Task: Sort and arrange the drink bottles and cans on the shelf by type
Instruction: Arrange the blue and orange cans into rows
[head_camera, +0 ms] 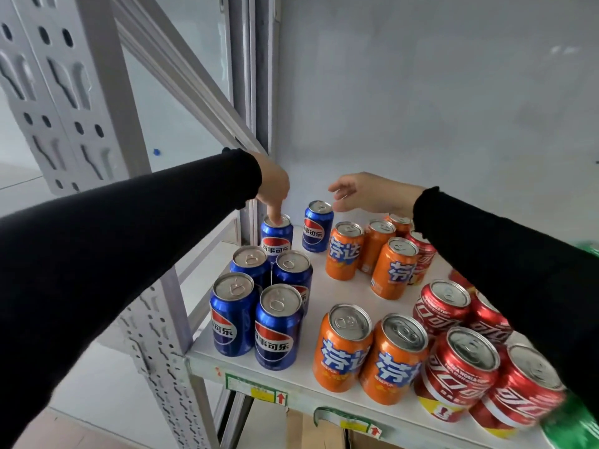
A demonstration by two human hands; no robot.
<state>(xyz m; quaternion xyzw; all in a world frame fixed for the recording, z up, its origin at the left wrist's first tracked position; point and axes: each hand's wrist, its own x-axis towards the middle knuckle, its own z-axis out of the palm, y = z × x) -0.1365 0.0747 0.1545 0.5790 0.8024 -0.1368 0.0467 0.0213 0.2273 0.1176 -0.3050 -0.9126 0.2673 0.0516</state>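
Observation:
Blue cola cans stand at the left of the white shelf (350, 293). My left hand (274, 189) reaches down with a fingertip on the top of a rear blue can (277, 236); it does not grip the can. Another blue can (317, 226) stands alone just to its right. My right hand (366, 192) hovers open above and behind that can, holding nothing. Orange soda cans (343, 251) fill the middle, two more (343, 348) at the front. Red cola cans (460, 367) stand on the right, partly hidden by my right sleeve.
A grey perforated shelf upright (162, 335) rises at the front left corner, with a diagonal brace (181, 69) behind my left arm. A grey back wall (421, 108) closes the shelf. Something green (573, 426) shows at the bottom right edge. Cardboard lies below the shelf.

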